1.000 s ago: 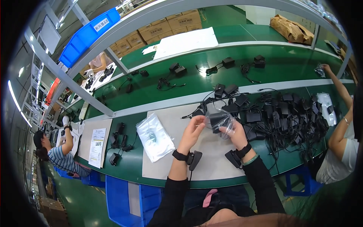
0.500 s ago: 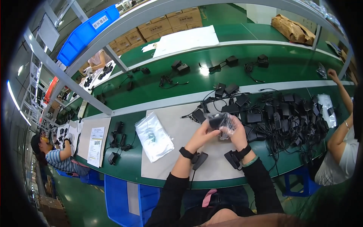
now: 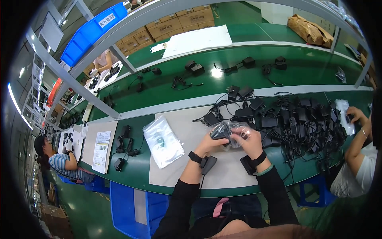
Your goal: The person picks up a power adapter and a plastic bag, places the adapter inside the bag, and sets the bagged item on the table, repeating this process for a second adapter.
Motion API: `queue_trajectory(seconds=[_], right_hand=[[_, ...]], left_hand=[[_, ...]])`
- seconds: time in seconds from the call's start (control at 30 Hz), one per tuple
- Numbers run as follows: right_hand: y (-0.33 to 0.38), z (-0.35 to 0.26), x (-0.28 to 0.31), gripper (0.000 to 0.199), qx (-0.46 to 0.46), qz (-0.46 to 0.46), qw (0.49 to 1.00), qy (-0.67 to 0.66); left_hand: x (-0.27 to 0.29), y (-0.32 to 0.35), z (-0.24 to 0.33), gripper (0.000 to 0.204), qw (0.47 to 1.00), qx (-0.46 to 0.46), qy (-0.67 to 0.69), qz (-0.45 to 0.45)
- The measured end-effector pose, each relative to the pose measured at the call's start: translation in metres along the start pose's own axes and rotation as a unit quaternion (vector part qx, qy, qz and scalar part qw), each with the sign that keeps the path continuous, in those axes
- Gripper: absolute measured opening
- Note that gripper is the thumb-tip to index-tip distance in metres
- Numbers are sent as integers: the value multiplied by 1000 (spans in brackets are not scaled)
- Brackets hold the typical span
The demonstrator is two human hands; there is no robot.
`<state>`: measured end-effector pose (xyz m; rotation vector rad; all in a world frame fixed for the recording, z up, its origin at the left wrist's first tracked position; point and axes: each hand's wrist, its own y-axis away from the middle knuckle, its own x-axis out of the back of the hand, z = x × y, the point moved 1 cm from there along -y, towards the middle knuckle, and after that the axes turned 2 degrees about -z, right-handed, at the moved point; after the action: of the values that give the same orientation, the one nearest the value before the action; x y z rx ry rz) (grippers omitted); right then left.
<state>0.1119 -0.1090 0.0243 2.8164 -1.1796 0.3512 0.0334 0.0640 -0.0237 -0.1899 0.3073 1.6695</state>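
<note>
Above the grey mat, my left hand [image 3: 207, 144] is closed round a black power adapter [image 3: 220, 132], which lies inside a clear plastic bag [image 3: 235, 128]. My right hand [image 3: 251, 143] pinches the bag's right side between thumb and fingers. Just beyond my hands several loose adapters [image 3: 243, 113] with cables rest on the mat. A large tangled heap of black adapters and cables [image 3: 304, 123] lies to the right. Left of my hands is a flat stack of clear bags [image 3: 163, 141].
A printed sheet [image 3: 101, 151] on a board and a few adapters [image 3: 124, 151] lie at the left. Metal rails cross the green bench [image 3: 159, 186]. More adapters [image 3: 195, 67] sit on the far belt. A co-worker's hand [image 3: 357, 115] is at the right; a blue bin [image 3: 127, 211] stands below.
The bagged adapter has come slightly nearer me and tilted, and my right fingers now grip the bag's right part. At the right, the co-worker's hand has come down to the bags.
</note>
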Motion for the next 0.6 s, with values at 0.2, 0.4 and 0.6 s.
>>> queue_trajectory(seconds=[0.2, 0.4, 0.6], right_hand=[[-9, 16, 2, 23, 208, 98, 971, 61], [0, -18, 3, 16, 270, 78, 953, 115], [-8, 12, 4, 13, 285, 95, 954, -6]], left_hand=[[-26, -7, -12, 35, 986, -81, 121, 84], [-16, -4, -1, 27, 961, -133, 204, 131], [-6, -2, -12, 37, 949, -88, 291, 87]])
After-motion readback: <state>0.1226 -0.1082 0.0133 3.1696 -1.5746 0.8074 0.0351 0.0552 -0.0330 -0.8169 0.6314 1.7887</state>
